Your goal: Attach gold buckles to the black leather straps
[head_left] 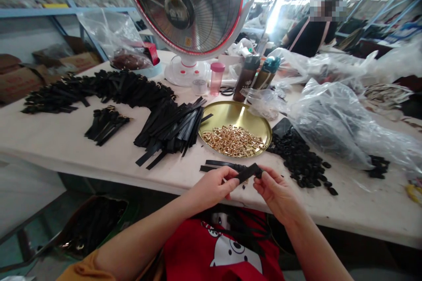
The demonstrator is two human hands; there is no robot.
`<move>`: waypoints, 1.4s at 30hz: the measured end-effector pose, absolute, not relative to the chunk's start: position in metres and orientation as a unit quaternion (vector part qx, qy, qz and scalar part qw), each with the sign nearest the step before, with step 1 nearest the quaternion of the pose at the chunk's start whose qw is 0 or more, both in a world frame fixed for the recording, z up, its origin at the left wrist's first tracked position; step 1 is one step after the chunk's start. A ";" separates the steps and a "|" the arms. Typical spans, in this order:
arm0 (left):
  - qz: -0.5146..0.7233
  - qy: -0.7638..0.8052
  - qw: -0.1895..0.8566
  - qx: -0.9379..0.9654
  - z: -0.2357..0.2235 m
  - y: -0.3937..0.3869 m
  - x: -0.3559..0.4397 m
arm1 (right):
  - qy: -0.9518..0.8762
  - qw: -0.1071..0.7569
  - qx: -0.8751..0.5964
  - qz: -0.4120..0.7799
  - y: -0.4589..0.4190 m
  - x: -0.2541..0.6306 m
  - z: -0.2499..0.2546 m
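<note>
My left hand (218, 185) pinches a short flat black strap (247, 173) near its lower end, just above the table's front edge. The thumb and fingers of my right hand (274, 191) are closed on the strap's other end, where a small dark piece shows; its kind is partly hidden by the fingertips. Just behind my hands, a few black straps (224, 164) lie on the table. Beyond them a round gold tray (242, 112) holds a heap of small gold metal buckles (234, 140). Small black pieces (301, 158) are heaped right of the tray.
Loose black straps (174, 127) are piled left of the tray. Farther left lie a small bundle (107, 125) and a long heap of straps with metal fittings (115, 88). Behind stand a fan heater (186, 72), a pink cup (216, 79) and bottles (245, 79). Plastic bags (332, 118) cover the right.
</note>
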State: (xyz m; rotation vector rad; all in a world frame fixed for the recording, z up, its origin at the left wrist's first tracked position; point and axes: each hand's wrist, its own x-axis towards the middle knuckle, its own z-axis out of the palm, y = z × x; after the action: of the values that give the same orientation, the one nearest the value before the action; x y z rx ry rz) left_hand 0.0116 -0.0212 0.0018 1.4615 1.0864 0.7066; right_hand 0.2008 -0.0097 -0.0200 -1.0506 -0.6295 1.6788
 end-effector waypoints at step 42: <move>0.278 0.474 0.509 0.662 -0.008 -0.003 0.015 | -0.533 0.393 -0.543 0.517 0.020 0.207 -0.042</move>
State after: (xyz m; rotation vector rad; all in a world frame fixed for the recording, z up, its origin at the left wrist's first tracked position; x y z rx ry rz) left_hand 0.0146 -0.0026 -0.0077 1.5962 1.1429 0.6702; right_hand 0.2068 0.0196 -0.0423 -1.3775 -1.3514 1.3115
